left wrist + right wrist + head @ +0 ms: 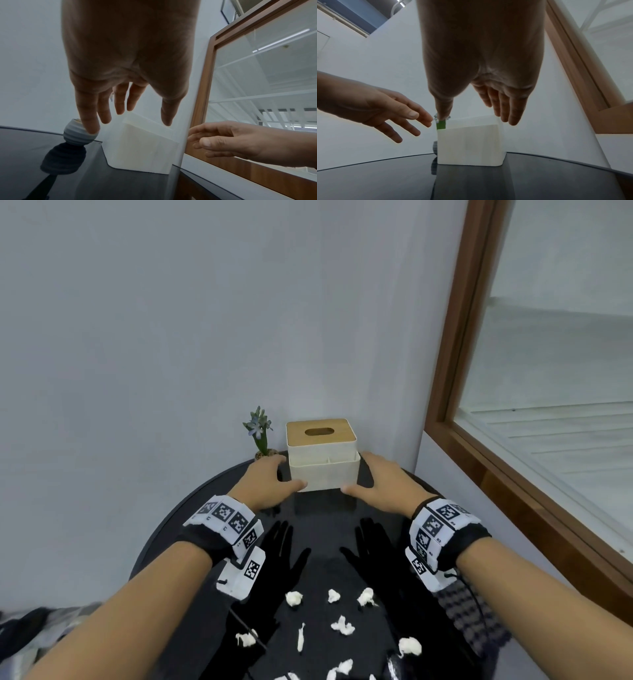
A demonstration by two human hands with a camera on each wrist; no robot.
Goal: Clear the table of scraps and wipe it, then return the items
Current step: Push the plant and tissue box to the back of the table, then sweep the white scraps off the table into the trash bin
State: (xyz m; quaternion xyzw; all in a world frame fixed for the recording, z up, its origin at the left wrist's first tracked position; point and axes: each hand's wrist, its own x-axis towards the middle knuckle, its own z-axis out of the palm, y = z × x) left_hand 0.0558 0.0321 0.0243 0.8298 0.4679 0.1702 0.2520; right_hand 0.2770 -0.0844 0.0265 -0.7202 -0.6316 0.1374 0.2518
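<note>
A white tissue box with a wooden lid stands at the far edge of the round black table. My left hand hovers at its left side and my right hand at its right side, fingers straight and spread; neither grips the box. The wrist views show the tissue box with gaps between it and the fingers. Several white paper scraps, such as one scrap, lie on the near part of the table.
A small potted plant with a ribbed pot stands just left of the box, by my left fingers. Grey walls meet in the corner behind. A wood-framed window runs along the right. Checked cloth lies at the table's right edge.
</note>
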